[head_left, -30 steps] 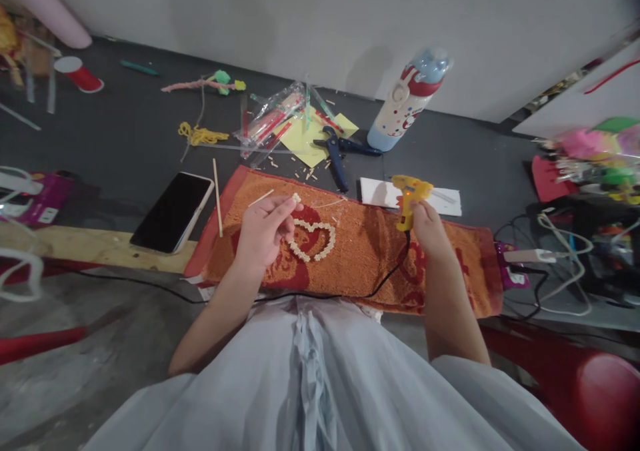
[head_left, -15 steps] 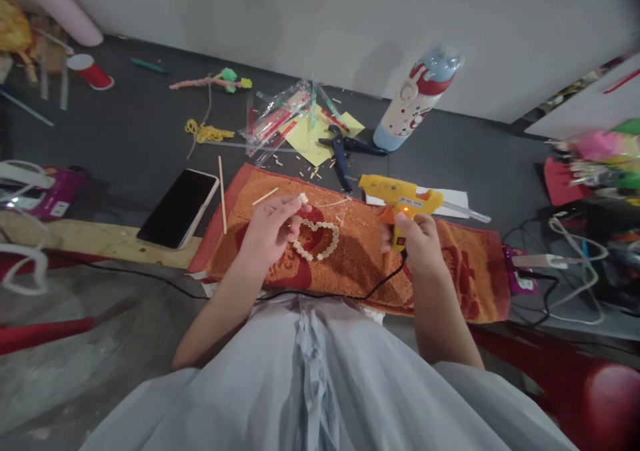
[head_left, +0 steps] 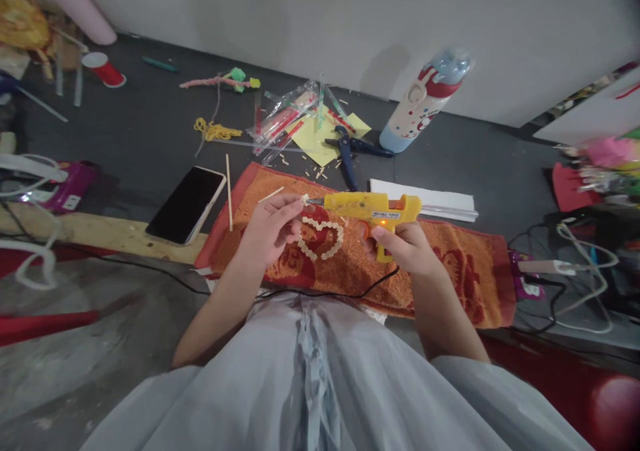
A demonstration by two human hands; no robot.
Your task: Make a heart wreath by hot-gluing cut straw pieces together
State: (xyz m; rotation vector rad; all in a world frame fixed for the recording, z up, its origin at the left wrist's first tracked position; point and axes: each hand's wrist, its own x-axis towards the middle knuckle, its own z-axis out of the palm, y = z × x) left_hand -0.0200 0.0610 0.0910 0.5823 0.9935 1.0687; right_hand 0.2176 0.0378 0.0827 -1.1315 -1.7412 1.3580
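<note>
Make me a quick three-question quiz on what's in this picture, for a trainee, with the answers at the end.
1. Which hand grips the yellow glue gun? A) left B) right C) both
2. True or false: the phone lies to the left of the orange towel.
3. Fill the gap: the outline of small pale pieces on the towel forms a ____.

Key: 1. B, the right hand. 2. True. 3. Heart.

The glue gun [head_left: 353, 205] is yellow, the towel [head_left: 357, 268] red-patterned orange.
</note>
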